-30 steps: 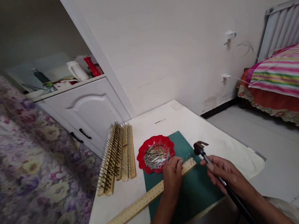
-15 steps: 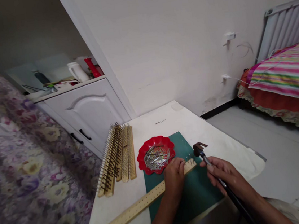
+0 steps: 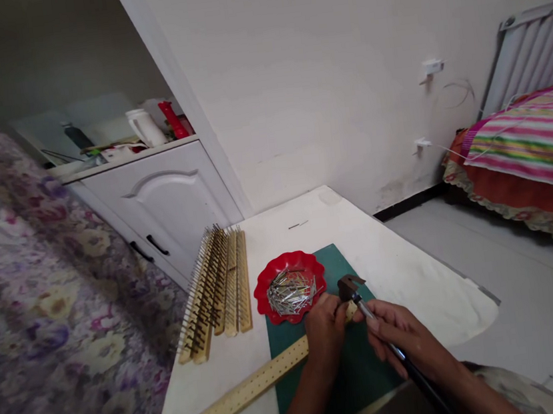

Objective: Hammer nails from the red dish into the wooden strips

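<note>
White tabletop [image 3: 402, 285], hammer [image 3: 363, 306] in right grip [image 3: 401, 331]

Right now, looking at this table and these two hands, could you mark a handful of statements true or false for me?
1. The right hand holds a hammer. True.
2. The left hand is over the long wooden strip. True.
3. That strip lies on the floor. False: it lies across the green mat and the white tabletop.
4. Nail-studded strips lie left of the red bowl. True.
5. That bowl holds fruit. False: it holds loose nails.
</note>
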A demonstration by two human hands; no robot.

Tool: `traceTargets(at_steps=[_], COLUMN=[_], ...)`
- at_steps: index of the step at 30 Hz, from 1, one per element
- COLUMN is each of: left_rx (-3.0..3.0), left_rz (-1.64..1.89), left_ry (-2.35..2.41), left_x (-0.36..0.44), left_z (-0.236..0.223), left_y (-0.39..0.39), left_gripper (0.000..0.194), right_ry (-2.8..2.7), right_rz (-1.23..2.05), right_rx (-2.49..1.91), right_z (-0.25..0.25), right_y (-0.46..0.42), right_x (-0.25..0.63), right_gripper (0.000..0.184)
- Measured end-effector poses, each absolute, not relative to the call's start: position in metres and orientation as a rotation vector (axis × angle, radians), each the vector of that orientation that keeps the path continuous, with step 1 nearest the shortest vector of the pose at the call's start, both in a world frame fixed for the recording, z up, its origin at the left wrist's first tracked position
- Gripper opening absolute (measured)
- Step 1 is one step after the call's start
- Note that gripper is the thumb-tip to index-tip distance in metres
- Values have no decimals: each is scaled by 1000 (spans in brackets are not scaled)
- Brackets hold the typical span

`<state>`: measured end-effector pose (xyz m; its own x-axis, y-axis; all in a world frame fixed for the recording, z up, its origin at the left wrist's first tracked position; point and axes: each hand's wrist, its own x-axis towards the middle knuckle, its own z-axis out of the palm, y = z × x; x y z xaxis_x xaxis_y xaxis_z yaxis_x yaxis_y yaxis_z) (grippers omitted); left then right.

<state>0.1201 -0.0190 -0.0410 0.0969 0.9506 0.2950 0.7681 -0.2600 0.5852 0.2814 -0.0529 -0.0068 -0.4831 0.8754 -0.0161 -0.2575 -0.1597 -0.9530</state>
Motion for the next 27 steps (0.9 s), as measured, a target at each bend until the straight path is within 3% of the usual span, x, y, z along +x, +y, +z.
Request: traceTargets(at_steps=[27], left_rx=[2010], left_rz=[1049], left_ry=[1627], left_x=[121], left_z=[-40], left_y=[-25], left_gripper=[13], right_ry=[-1200], right_rz=[1712], right_rx=[-758], right_z=[-2], right_y=[-54], right_x=[290], right_gripper=[35])
